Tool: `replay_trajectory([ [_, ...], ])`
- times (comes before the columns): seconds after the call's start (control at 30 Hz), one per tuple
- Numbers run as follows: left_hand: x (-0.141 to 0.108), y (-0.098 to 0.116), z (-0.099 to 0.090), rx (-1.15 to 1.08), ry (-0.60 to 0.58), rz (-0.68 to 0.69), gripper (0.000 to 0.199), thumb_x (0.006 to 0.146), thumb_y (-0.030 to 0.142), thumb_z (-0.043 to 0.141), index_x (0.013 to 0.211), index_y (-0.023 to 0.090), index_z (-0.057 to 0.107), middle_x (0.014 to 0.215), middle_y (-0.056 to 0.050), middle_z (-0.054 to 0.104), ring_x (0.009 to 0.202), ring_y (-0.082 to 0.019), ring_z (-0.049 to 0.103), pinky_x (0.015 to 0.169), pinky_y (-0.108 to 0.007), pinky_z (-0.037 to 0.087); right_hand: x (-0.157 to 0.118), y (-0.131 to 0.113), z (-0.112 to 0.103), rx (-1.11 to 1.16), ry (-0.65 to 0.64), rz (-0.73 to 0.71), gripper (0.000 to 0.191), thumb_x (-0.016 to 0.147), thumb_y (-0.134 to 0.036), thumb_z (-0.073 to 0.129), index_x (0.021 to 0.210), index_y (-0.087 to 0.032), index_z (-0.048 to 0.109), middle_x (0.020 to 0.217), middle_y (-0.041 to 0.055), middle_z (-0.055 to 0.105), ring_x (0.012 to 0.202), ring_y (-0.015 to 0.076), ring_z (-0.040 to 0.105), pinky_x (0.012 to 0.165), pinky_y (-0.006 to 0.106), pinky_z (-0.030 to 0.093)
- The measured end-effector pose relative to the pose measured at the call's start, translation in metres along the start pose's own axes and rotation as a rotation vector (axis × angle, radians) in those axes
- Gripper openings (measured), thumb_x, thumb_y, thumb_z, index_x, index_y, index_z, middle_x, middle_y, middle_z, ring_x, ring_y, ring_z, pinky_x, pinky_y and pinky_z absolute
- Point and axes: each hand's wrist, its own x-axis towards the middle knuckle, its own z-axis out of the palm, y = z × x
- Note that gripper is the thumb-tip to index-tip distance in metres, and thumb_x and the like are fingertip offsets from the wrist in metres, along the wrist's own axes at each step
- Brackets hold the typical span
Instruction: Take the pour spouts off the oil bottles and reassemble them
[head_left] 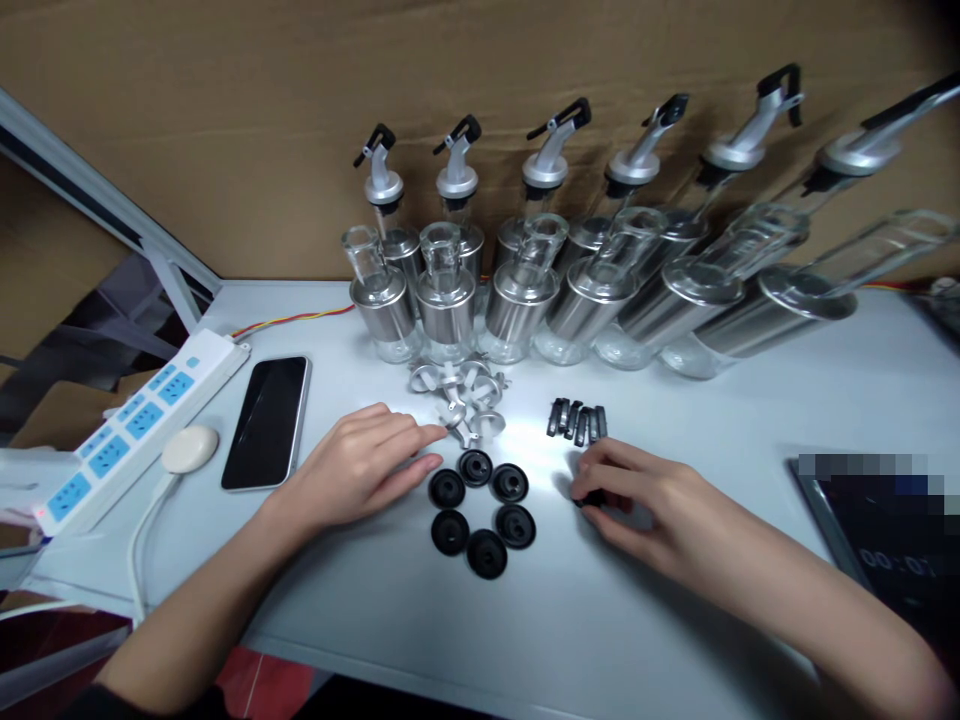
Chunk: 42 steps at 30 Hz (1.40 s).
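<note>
The largest thing before you is the table, and behind it there is brown cardboard. Near the cardboard stand twelve glass bottles with steel sleeves: six back bottles carry silver spouts with black levers, and six front bottles have open necks. To your right lies a dark screen; its digits begin "00:0", and the last one I cannot read surely. Its upper part is pixelated. To your left is the white power strip with blue sockets, on which I can read no brand. A round white plug is at its side. Next to it lies the phone, its display black.

Your left hand is partly open, the index finger reaching the edge of the pile of silver parts, the thumb a little apart below; it grips nothing. Your right hand is closed in a pinch, holding a small black piece between thumb and fingers, just below the black clips. Between your hands, six round black discs make a ring, near the silver parts.
</note>
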Motion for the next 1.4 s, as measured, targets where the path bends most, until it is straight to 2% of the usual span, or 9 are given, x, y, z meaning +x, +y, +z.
replay_trajectory([
  [0.13,0.001,-0.001,-0.001,-0.004,0.008,0.006,0.019,0.094,0.022,0.045,0.102,0.013,0.059,0.069,-0.001,0.060,0.062,-0.011,0.053,0.061,-0.024,0.044,-0.001,-0.003,-0.003,0.018,0.009,0.022,0.013,0.085,-0.018,0.047,0.090,-0.023,0.059,0.099,0.0034,0.056,0.071,0.0116,0.059,0.067,0.028,0.049],
  [0.3,0.001,0.000,-0.002,-0.008,0.007,0.009,0.018,0.094,0.022,0.045,0.102,0.012,0.059,0.069,-0.001,0.060,0.063,-0.011,0.053,0.061,-0.024,0.044,-0.001,-0.004,-0.003,0.016,0.062,0.080,0.019,0.084,-0.030,0.056,0.101,-0.023,0.059,0.090,0.0025,0.057,0.070,0.0138,0.058,0.064,0.028,0.049],
  [0.87,0.002,0.000,-0.002,0.004,-0.007,-0.002,0.019,0.095,0.023,0.044,0.101,0.013,0.059,0.069,-0.001,0.060,0.063,-0.011,0.054,0.062,-0.024,0.044,0.000,-0.001,-0.003,0.000,0.055,0.007,0.013,0.087,-0.022,0.049,0.092,-0.021,0.062,0.094,0.0050,0.056,0.069,0.0131,0.059,0.065,0.029,0.049],
  [1.1,0.002,0.000,-0.002,0.004,-0.002,0.000,0.020,0.094,0.021,0.045,0.102,0.011,0.060,0.069,-0.002,0.060,0.062,-0.012,0.053,0.062,-0.024,0.044,-0.002,-0.002,-0.007,0.013,0.063,0.055,0.016,0.085,-0.031,0.056,0.098,-0.023,0.061,0.097,0.0045,0.058,0.070,0.0130,0.059,0.065,0.028,0.050],
  [1.27,0.001,0.001,-0.002,0.010,0.001,-0.011,0.019,0.094,0.021,0.044,0.102,0.013,0.059,0.070,-0.002,0.061,0.062,-0.012,0.055,0.062,-0.025,0.043,0.002,-0.012,-0.018,0.003,0.136,0.037,0.011,0.085,-0.029,0.054,0.089,-0.022,0.062,0.086,0.0038,0.059,0.067,0.0138,0.058,0.060,0.027,0.049],
  [1.4,0.001,0.000,-0.001,0.019,0.021,-0.009,0.019,0.095,0.020,0.043,0.101,0.013,0.058,0.071,-0.002,0.062,0.063,-0.012,0.057,0.062,-0.025,0.044,-0.023,-0.027,-0.012,0.028,0.145,-0.068,0.019,0.090,-0.028,0.050,0.073,-0.022,0.057,0.076,0.0023,0.060,0.067,0.0140,0.058,0.061,0.026,0.049],
])
